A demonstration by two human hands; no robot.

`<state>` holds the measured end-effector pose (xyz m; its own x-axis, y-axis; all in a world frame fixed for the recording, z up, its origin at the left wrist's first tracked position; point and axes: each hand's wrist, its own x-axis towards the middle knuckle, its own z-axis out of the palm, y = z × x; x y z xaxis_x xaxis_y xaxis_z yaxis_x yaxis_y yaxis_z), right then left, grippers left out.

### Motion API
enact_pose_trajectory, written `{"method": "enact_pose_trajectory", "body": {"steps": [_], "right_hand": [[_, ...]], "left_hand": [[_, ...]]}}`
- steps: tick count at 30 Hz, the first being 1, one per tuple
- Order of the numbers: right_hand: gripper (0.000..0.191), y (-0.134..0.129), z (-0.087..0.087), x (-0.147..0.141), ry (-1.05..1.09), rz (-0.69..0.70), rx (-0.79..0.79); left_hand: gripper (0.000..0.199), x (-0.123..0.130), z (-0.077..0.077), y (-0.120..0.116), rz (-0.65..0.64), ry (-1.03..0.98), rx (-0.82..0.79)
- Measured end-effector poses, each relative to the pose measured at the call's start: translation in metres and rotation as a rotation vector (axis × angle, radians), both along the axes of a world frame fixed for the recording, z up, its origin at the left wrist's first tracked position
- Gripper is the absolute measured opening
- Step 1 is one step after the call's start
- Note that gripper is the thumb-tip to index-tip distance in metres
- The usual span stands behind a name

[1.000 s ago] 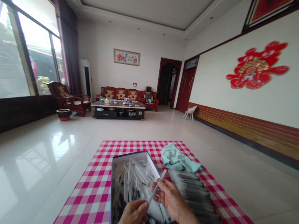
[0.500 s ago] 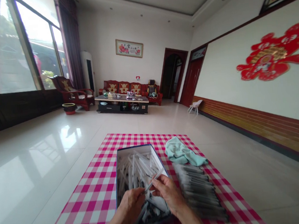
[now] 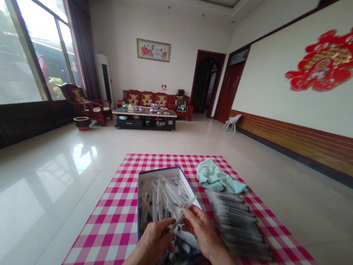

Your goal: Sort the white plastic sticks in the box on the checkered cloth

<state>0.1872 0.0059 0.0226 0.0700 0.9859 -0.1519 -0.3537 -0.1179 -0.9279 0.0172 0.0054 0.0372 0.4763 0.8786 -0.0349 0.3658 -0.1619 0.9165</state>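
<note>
My left hand (image 3: 154,245) and my right hand (image 3: 200,233) hold a slim white pen (image 3: 185,212) between their fingertips, above an open box (image 3: 158,170) with a dark blue rim. The box is full of loose white pens lying every way, and my hands hide its near part. To the right of the box, next to my right hand, lies a neat row of pens (image 3: 238,226) with dark bands. Beyond that row sits a crumpled pale turquoise cloth (image 3: 217,177).
Everything lies on a pink-and-white checked cloth (image 3: 110,220) spread over a glossy tiled floor (image 3: 45,189). Far ahead stand a low coffee table (image 3: 144,119) and a red wooden sofa (image 3: 145,100). A small white stool (image 3: 233,122) stands by the right wall.
My view has tilted down and shifted, so the room sits higher and the box shows more. My hands have drawn closer together around the white pen.
</note>
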Motion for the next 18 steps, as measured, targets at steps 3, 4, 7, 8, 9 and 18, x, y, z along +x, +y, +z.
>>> {"method": "enact_pose_trajectory", "body": {"steps": [3, 4, 7, 8, 9, 18], "right_hand": [[0.03, 0.0, 0.003, -0.003, -0.04, 0.075, 0.03], [0.032, 0.001, 0.004, -0.003, -0.049, 0.087, 0.027], [0.038, 0.004, 0.008, -0.003, -0.057, 0.019, 0.017], [0.041, 0.006, 0.009, -0.003, -0.049, -0.025, 0.018], [0.044, 0.008, 0.011, -0.002, -0.035, -0.067, 0.021], [0.039, 0.012, 0.013, -0.024, 0.014, -0.26, 0.064]], "left_hand": [[0.028, 0.003, 0.001, -0.002, -0.037, -0.043, -0.031], [0.026, 0.004, 0.001, -0.002, -0.03, -0.039, -0.007], [0.028, 0.005, 0.0, -0.003, 0.026, 0.067, 0.166], [0.028, 0.006, -0.001, -0.003, 0.045, 0.134, 0.234], [0.027, 0.006, -0.004, -0.003, 0.065, 0.208, 0.292], [0.024, 0.024, -0.005, -0.002, 0.287, 0.752, 0.561]]}}
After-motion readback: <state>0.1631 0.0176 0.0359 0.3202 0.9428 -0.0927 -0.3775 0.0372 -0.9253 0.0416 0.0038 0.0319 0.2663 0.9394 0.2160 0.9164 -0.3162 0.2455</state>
